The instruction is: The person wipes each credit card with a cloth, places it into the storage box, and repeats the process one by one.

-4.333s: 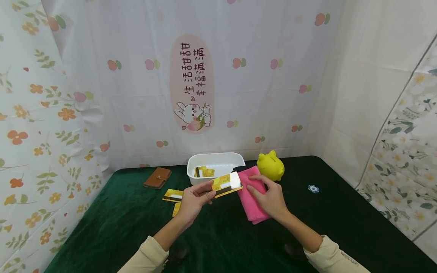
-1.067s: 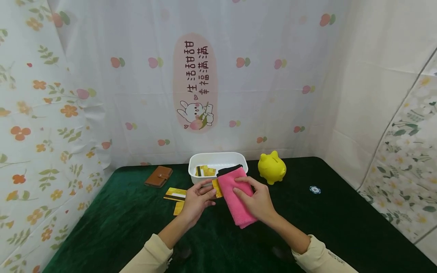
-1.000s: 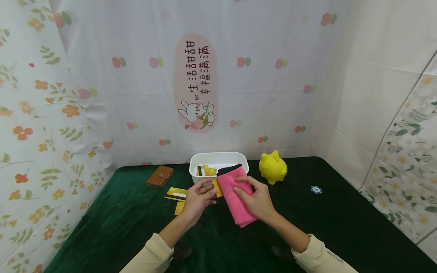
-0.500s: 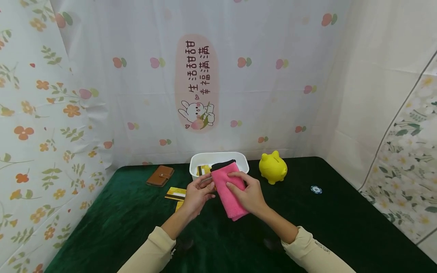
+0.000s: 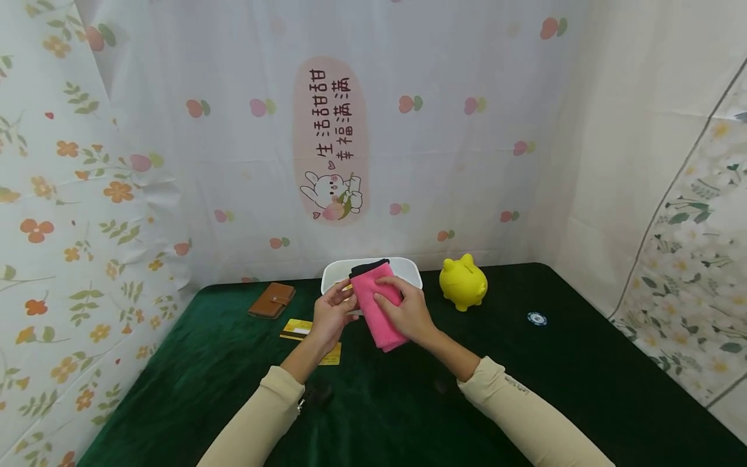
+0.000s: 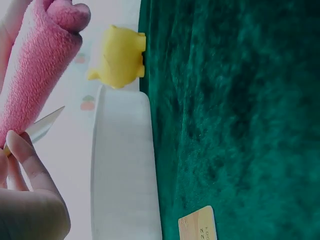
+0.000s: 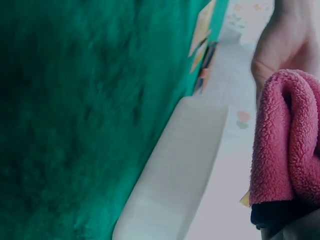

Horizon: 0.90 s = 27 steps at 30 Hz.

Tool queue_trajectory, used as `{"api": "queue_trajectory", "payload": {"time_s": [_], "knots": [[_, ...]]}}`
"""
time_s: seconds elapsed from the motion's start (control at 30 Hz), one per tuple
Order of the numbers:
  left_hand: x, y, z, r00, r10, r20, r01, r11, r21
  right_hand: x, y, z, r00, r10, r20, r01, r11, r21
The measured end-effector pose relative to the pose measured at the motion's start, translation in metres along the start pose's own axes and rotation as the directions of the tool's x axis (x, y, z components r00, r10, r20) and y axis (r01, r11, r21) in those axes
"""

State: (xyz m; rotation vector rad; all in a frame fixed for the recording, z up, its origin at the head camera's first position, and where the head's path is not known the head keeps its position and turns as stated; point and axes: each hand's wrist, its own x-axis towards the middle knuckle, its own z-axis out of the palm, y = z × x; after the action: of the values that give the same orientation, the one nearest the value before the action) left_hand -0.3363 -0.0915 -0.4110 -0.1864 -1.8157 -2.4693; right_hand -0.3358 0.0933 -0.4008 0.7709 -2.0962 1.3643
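A folded pink cloth with a black edge (image 5: 373, 314) is gripped by my right hand (image 5: 408, 312) in front of the white tray. My left hand (image 5: 331, 316) meets the cloth's left side. In the left wrist view, its thumb and fingers pinch a card (image 6: 46, 125), which sticks out from behind the cloth. The cloth hides most of that card in the head view. Two yellow bank cards lie on the green tablecloth beside my left forearm, a farther card (image 5: 295, 327) and a nearer card (image 5: 332, 355).
Behind the hands stands the white tray (image 5: 415, 277), its contents mostly covered by the cloth. A yellow piggy bank (image 5: 463, 285) is to its right. At left lies a brown wallet (image 5: 272, 301); far right, a poker chip (image 5: 537, 319). Printed curtains enclose the table.
Over the card in my left hand, the cloth has moved left, covering it in the head view. Both hands have since shifted left and farther up, toward the tray. The nearer loose card shows more.
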Motion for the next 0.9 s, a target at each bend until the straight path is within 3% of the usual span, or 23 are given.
{"api": "queue_trajectory", "payload": {"time_s": [0.13, 0.37, 0.63, 0.9], "knots": [[0.009, 0.001, 0.003, 0.999, 0.015, -0.038, -0.014, 1.000, 0.017, 0.008, 0.011, 0.006, 1.000, -0.001, 0.008, 0.002, 1.000, -0.022], [0.026, 0.006, 0.003, 0.997, -0.011, -0.079, 0.018, 0.996, 0.086, 0.022, 0.023, 0.015, 1.000, -0.026, 0.009, 0.026, 0.999, -0.038], [0.037, 0.015, 0.007, 0.998, -0.011, -0.054, 0.015, 0.996, 0.089, 0.036, 0.029, 0.011, 1.000, -0.009, 0.015, 0.009, 1.000, 0.001], [0.042, 0.009, 0.011, 0.997, -0.024, -0.067, 0.030, 0.996, 0.090, 0.037, 0.036, 0.007, 1.000, -0.020, 0.018, 0.020, 1.000, -0.023]]}}
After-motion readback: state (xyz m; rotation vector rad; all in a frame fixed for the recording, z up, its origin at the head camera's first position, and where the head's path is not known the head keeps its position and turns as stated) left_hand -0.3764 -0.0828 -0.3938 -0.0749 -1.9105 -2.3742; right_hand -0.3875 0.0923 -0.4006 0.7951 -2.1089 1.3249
